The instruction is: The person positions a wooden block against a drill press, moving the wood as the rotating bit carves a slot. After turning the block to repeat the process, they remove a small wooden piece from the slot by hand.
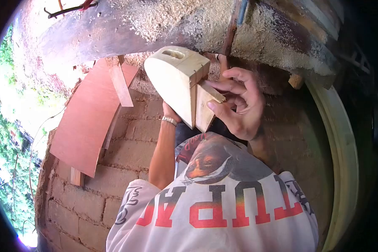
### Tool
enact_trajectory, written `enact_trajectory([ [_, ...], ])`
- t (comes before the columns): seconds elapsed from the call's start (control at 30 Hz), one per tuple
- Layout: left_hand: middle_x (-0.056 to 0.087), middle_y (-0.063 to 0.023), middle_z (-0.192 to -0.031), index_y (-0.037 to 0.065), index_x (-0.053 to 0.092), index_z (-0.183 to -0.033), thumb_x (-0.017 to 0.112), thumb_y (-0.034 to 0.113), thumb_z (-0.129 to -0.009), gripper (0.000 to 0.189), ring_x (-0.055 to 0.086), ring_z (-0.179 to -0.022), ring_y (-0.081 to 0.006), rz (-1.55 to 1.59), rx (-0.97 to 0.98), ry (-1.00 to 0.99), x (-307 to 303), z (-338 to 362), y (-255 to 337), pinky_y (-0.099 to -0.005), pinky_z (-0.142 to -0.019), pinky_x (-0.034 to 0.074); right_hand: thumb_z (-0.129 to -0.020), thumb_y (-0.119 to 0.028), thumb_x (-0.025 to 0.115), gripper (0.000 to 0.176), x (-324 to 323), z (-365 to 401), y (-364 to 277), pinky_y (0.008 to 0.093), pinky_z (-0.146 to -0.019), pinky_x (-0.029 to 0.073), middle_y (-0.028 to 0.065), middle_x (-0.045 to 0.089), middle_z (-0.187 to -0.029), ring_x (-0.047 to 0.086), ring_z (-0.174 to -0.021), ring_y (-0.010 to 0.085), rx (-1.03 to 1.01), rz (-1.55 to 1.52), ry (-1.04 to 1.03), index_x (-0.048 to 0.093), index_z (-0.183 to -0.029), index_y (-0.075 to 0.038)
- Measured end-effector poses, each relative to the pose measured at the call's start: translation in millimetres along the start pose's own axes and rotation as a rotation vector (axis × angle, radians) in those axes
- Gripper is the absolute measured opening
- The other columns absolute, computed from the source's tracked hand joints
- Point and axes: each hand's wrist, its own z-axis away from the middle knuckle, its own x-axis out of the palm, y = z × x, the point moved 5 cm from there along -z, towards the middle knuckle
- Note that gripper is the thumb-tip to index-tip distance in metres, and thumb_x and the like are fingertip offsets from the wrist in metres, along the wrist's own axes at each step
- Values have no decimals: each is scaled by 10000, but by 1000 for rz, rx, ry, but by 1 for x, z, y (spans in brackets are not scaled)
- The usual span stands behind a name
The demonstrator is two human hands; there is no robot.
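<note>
A pale, smoothly curved wooden block (172,80) with an oval slot near its top is tilted in front of me. Several short dark marks or cuts run along its edge. My left hand (171,112) supports it from the lower left, its fingers mostly hidden behind the wood. A bracelet or watch circles that wrist. Against the block's right side lies a small wooden strip (214,93) with a rough broken end. My right hand (241,101) has its thumb and index finger curled around this strip, the other fingers bent behind.
A beam covered in sawdust (176,25) crosses the top. To the left, a reddish plywood sheet (84,117) leans with narrow wood strips by a block wall (134,130). A long pale curved board (340,147) stands at the right. A bent metal rod (71,10) lies at upper left.
</note>
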Motion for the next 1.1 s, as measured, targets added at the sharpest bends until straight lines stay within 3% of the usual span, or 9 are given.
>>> enact_trajectory([
  [0.27, 644, -161, -1475, 41, 525, -1531, 349, 532, -1087, 685, 651, -1301, -351, -27, 66, 76, 11, 6, 8, -511, -1120, 528, -865, 30, 772, 596, 11, 5, -1, 299, -954, 545, 219, 702, -1260, 693, -1149, 193, -76, 36, -18, 459, -1371, 9],
  [0.33, 655, -159, -1455, 47, 527, -1529, 365, 530, -1083, 677, 653, -1294, -352, -38, 376, 174, 11, 14, 16, -513, -1115, 534, -913, -92, 769, 521, -4, 17, 1, 377, -1032, 530, 213, 684, -1260, 675, -1215, 242, -120, 132, -96, 488, -1339, 10],
  [0.4, 703, -156, -1239, 69, 601, -1248, 494, 413, -1065, 404, 678, -1123, -315, 68, 723, -14, -20, 26, 39, -482, -965, 557, -992, -283, 669, 365, -37, 25, 30, 433, -1084, 486, 150, 659, -1171, 663, -1163, 262, 5, -347, -25, 556, -1208, -12],
  [0.47, 677, -111, -855, 85, 567, -773, 486, 274, -1067, 358, 641, -812, -235, 164, 757, -14, 38, 91, 66, -441, -876, 533, -1047, -422, 567, 380, -56, 28, 64, 469, -1135, 424, 102, 630, -1085, 633, -1120, 267, 34, -759, -9, 581, -1079, -44],
  [0.57, 669, -159, -758, 38, 598, -756, 411, 272, -1015, 396, 665, -758, -276, -482, 1145, -66, 83, 144, 123, -481, -897, 533, -1098, -510, 469, 461, -67, 1, 123, 480, -1200, 291, 46, 535, -924, 531, -1031, 225, -1, -1250, 37, 483, -837, -129],
  [0.67, 689, -184, -720, -10, 652, -734, 431, 265, -974, 427, 661, -683, -309, -1037, 1517, -105, 142, 210, 151, -524, -898, 512, -1098, -554, 479, 464, -50, 0, 204, 494, -1162, 354, 48, 593, -998, 546, -1110, 238, -117, -1505, -141, 570, -947, -125],
  [0.73, 702, -187, -722, -36, 674, -733, 443, 294, -977, 470, 659, -689, -301, -1075, 1495, -416, 199, 234, 152, -511, -919, 494, -1093, -531, 499, 417, -38, 11, 235, 485, -1154, 381, 38, 613, -1044, 564, -1129, 231, -100, -1503, -161, 585, -1017, -130],
  [0.93, 712, -174, -745, -23, 688, -699, 324, 475, -1069, 720, 658, -770, -298, -754, 1027, 137, 144, 195, 173, -435, -875, 497, -1079, -461, 560, 355, -45, 63, 248, 456, -1127, 461, 7, 671, -1180, 621, -1189, 208, 210, -1051, 126, 629, -1227, -146],
  [1.1, 644, -56, -737, 104, 611, -774, 522, 405, -1037, 410, 653, -760, -210, -189, 728, 246, 25, 132, 160, -371, -745, 524, -1061, -424, 561, 349, -65, 69, 252, 414, -1071, 513, 30, 709, -1190, 662, -1166, 205, 353, -1122, 446, 680, -1192, -123],
])
